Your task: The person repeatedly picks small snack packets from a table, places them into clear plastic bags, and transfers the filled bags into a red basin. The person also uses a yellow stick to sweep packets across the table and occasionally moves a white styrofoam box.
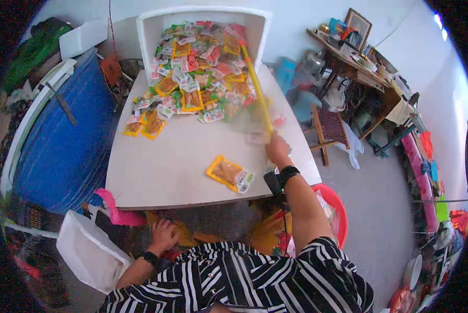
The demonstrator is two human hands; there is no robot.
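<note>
My right hand (277,148) grips a long yellow stick (257,88) that reaches up across the white table (166,161) into a heap of small snack packets (197,73) spilling from a tipped white foam box (150,26). The stick is blurred near my hand. One yellow snack packet (229,173) lies alone near the table's front edge, just left of that hand. My left hand (163,236) is below the table edge, resting on something yellow-brown on my lap; I cannot tell whether it grips it.
A big blue barrel (62,141) stands left of the table. A white foam box (90,255) sits at lower left, a pink object (116,211) beside it. A red basin (335,214) is on the floor at right. Cluttered shelves and a wooden stool (330,128) stand further right.
</note>
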